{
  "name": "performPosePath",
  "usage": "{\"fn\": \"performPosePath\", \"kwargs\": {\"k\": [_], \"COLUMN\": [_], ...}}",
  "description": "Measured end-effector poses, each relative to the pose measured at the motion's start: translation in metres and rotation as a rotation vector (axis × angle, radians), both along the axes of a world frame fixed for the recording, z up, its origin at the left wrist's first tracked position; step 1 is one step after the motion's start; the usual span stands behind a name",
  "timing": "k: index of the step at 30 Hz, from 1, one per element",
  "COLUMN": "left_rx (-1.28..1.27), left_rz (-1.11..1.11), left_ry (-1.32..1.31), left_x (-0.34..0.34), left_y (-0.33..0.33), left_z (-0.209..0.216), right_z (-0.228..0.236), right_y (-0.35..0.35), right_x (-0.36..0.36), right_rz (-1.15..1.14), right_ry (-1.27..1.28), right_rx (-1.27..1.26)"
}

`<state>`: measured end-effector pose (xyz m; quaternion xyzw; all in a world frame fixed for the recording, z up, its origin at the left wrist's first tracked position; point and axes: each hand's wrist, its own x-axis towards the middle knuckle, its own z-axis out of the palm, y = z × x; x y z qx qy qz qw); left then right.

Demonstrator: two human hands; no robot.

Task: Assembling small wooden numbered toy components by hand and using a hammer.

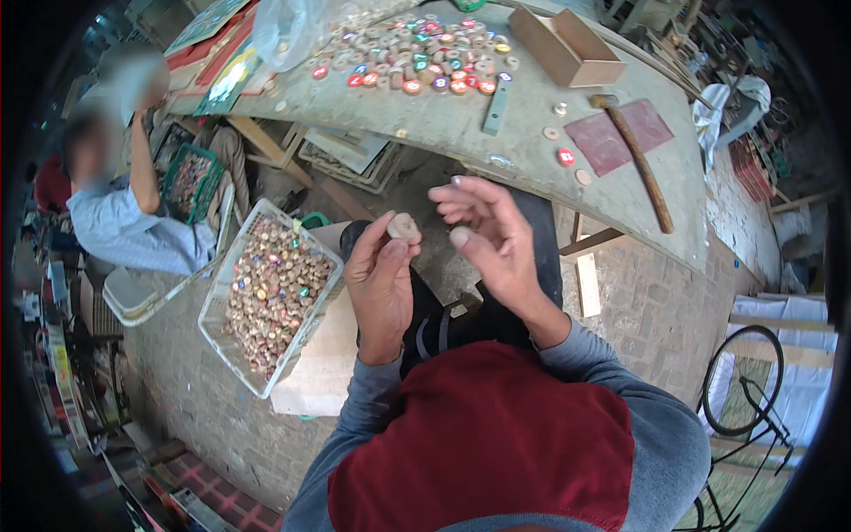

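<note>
My left hand pinches a small round wooden piece between thumb and fingertips, above my lap. Just right of it my right hand is raised with thumb and fingers apart, holding nothing. On the grey-green table ahead lies a spread of small round wooden pieces, some with coloured numbered faces, among them a red-faced disc nearer me. A wooden-handled hammer lies across a maroon sheet at the right.
A white plastic basket full of small wooden pieces stands at my left. An open cardboard box and a greenish bar rest on the table. Another person sits at the far left beside a green basket.
</note>
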<state>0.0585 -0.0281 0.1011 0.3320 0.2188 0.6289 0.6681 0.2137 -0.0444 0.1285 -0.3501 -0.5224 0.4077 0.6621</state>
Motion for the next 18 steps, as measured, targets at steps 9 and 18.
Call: {"fn": "performPosePath", "kwargs": {"k": [9,18], "left_rx": [-0.079,-0.107], "left_rz": [-0.193,-0.236], "left_ry": [-0.202,-0.279], "left_x": [0.001,-0.004], "left_y": [0.002,0.0], "left_z": [-0.01,-0.013], "right_z": [0.006,0.004], "right_y": [0.048,0.1], "right_x": [0.148,0.191], "right_rz": [-0.793,-0.837], "right_ry": [-0.57,-1.449], "right_rx": [-0.111,-0.572]}}
